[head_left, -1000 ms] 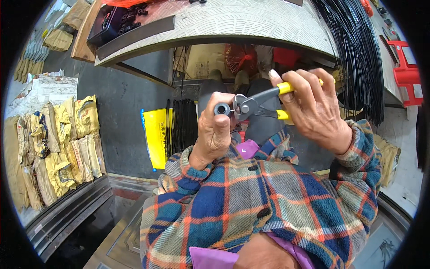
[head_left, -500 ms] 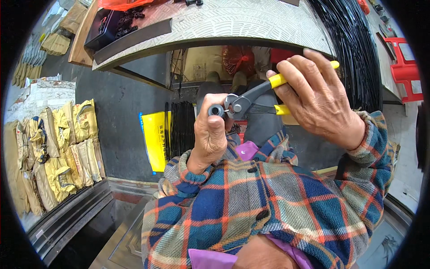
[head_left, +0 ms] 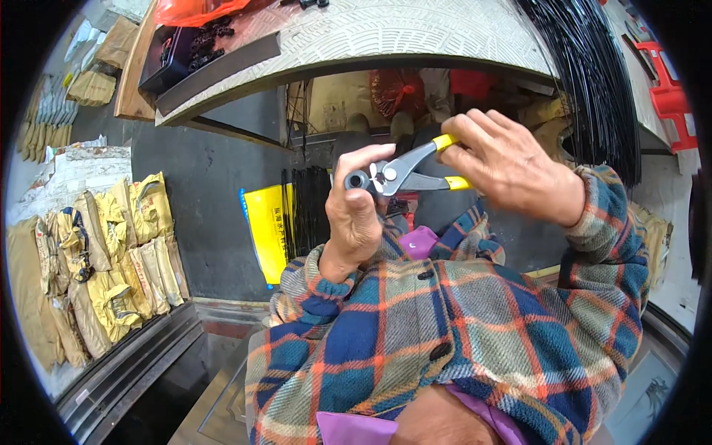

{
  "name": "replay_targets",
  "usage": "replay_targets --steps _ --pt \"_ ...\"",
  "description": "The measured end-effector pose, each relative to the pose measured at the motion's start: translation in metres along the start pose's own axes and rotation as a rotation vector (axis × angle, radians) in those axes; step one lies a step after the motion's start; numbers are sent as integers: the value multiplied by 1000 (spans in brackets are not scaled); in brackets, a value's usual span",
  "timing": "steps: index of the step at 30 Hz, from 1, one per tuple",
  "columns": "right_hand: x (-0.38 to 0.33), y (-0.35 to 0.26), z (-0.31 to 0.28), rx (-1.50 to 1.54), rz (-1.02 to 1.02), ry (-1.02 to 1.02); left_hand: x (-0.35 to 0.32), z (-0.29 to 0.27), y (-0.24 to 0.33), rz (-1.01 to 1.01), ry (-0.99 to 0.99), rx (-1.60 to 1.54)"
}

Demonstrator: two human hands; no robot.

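My left hand point(head_left: 353, 226) is closed round a small black tubular part point(head_left: 357, 180), its round open end facing up between thumb and forefinger. My left forefinger stretches out above the part. End-cutting pliers point(head_left: 408, 169) with grey metal heads and yellow handle grips lie across to the right, their jaws apart beside the tubular part. Whether the jaws touch it, I cannot tell. The handles are spread, and my right hand point(head_left: 519, 167) grips the upper one, with the lower one passing under the palm.
A patterned table point(head_left: 400, 33) stands ahead, with a dark bin point(head_left: 174, 63) of black parts at its left and a bundle of black strands point(head_left: 586, 67) at its right. Yellow and tan packets point(head_left: 111, 259) lie at left. A yellow bag point(head_left: 265, 230) is on the floor.
The pliers' jaws have opened slightly, and my right hand has shifted down and left, its fingers drawing in from a spread. My left forefinger has straightened out to the right.
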State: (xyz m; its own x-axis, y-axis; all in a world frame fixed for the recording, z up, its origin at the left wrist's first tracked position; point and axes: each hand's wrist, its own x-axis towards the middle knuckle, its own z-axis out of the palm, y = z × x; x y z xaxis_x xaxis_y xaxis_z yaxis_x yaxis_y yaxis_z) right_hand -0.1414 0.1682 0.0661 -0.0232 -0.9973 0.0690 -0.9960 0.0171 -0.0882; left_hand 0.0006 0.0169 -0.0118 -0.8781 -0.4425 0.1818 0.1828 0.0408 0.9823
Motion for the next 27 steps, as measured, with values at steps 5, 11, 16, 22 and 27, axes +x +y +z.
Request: replay_targets --steps 5,11,16,22,27 --pt "-7 15 -14 805 -8 -257 0 -12 0 -26 -180 -204" --pt "-8 19 -37 1039 155 -502 -3 -2 1 -6 -228 -261" --pt "-9 19 -33 762 26 -420 -7 4 3 57 -243 -87" --pt "7 34 -4 548 96 42 12 -24 11 290 286 -100" --pt "23 135 42 -192 407 182 -30 -136 127 792 726 -453"
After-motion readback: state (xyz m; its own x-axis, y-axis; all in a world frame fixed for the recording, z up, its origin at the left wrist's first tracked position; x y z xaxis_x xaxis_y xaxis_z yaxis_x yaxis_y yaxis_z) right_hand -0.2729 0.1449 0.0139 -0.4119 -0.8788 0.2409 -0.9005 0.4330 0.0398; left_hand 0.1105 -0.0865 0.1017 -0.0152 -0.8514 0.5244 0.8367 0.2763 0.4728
